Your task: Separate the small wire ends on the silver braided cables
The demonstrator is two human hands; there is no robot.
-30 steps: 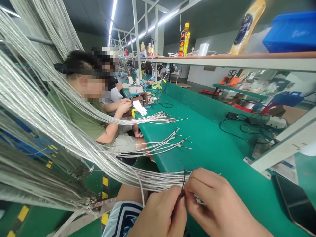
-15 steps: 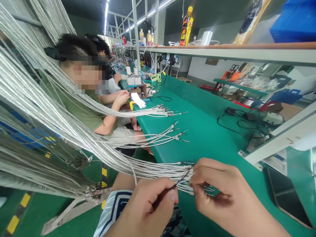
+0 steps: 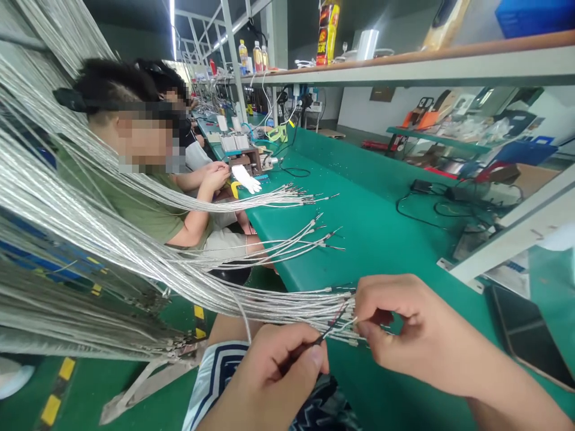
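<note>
**A:** What are the largest elements?

**B:** The green worktable (image 3: 377, 209), its near edge running obliquely, and the silvery cable bundle (image 3: 171, 266), which sweeps in from the left and fans into separate groups of stripped ends over the tabletop. A seated person (image 3: 139, 203) is partly screened by the cables.

**A:** And the hands?

**B:** Both occupy the lower foreground. The left hand (image 3: 278, 374) is closed, thumb against forefinger, on the dark-sleeved cable end (image 3: 331, 328). The right hand (image 3: 404, 329) has thumb and forefinger pinched on a pale wire (image 3: 345, 325), its other fingers curled. A dark phone (image 3: 532, 335) lies on the table to the right.

**A:** Where does the cable end lie relative to the fingers?

**B:** Its base sits between the left thumb and forefinger; the rest projects beyond them, just beside the right fingertips, in front of the nearest cable group.

**A:** And its long axis?

**B:** Oblique, rising rightward and pointing away from the wearer. Fine dark and reddish strands (image 3: 344, 309) form its tip. The pale wire diverges at a shallower angle, bridging to the right fingertips.
</note>
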